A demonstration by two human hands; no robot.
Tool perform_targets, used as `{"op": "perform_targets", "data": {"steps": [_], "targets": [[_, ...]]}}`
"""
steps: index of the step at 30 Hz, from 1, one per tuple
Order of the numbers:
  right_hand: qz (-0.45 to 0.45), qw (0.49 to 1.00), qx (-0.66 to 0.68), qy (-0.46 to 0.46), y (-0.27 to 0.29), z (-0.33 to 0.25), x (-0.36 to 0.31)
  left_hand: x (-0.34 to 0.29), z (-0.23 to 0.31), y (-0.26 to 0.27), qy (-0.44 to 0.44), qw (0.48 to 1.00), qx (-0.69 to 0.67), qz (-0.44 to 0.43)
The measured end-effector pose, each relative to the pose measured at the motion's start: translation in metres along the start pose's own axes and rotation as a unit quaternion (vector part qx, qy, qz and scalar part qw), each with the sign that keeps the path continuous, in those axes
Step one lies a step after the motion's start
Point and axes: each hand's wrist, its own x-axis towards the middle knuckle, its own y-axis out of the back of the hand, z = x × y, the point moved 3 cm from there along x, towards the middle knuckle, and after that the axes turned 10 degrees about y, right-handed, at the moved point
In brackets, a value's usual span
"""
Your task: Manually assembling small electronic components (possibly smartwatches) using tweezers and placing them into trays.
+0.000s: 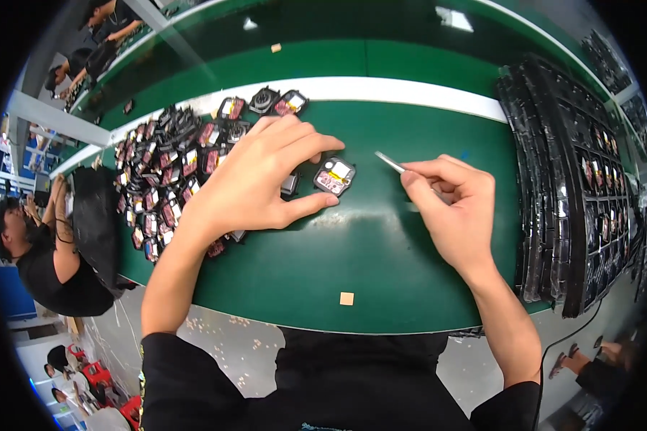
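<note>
On the green tabletop lies a small black housing (334, 177), rounded-square like a watch case, with a white, yellow and reddish inner face turned up. My left hand (266, 169) arches beside it with fingers apart; the thumb tip is at its lower edge, and whether it touches I cannot tell. The index finger reaches out above it. Closed in a pinch, my right hand (456, 197) holds slim metal tweezers (389, 161), their tip pointing up and left towards the housing, a short way off. Similar housings (169, 165) are heaped left of and partly behind my left hand.
Black compartmented trays (553, 187) are stacked along the right side, some holding housings. A small tan square (346, 299) lies near the front edge of the table (410, 287). A white rail (402, 93) crosses the back. Another person (50, 251) sits at the left.
</note>
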Motion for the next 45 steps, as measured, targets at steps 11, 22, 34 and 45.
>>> {"op": "perform_targets", "data": {"steps": [11,22,34,45], "targets": [[-0.032,0.999,0.006,-0.024,0.001,0.001,-0.002,-0.010,0.005,-0.008,-0.005,1.000,-0.008,-0.011],[-0.068,0.997,0.029,-0.019,-0.001,-0.006,-0.006,-0.010,-0.003,-0.016,-0.030,0.997,-0.056,-0.039],[-0.173,0.984,-0.051,0.008,0.000,-0.011,-0.007,-0.009,0.003,-0.021,0.004,0.995,-0.088,-0.038],[-0.165,0.976,-0.101,0.098,-0.008,-0.011,-0.008,-0.001,0.006,-0.018,0.005,0.995,-0.067,-0.069]]}}
